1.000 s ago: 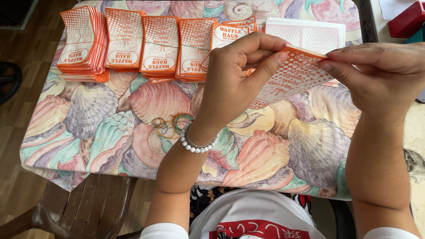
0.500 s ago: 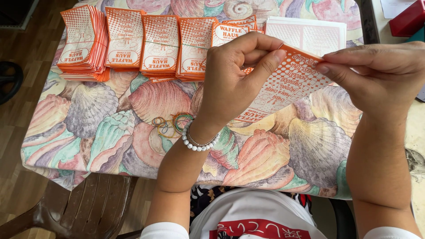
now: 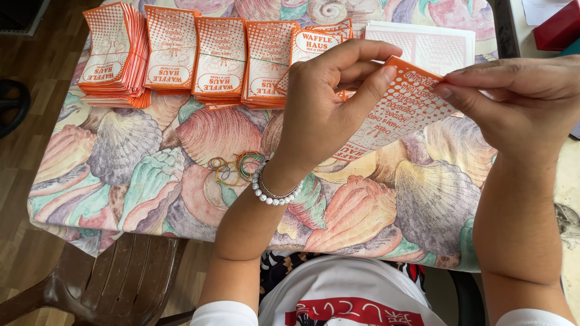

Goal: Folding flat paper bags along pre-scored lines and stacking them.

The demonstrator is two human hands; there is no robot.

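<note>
Fingers (image 3: 368, 90) of the left hand (image 3: 320, 115) and of the right hand (image 3: 513, 99) are closed in a pinch on an orange-and-white paper sleeve (image 3: 402, 111), which is held above the table (image 3: 121, 157) right of the frame's centre. A seashell-patterned cloth is spread over the table. Banded stacks of matching sleeves (image 3: 181, 54) are lined along the upper left, white sheets (image 3: 435, 42) at the upper right. Loose rubber bands (image 3: 232, 168) are seen beside the left wrist's pearl bracelet (image 3: 275, 196).

Head camera looks steeply down, close above table (image 3: 121, 157).
</note>
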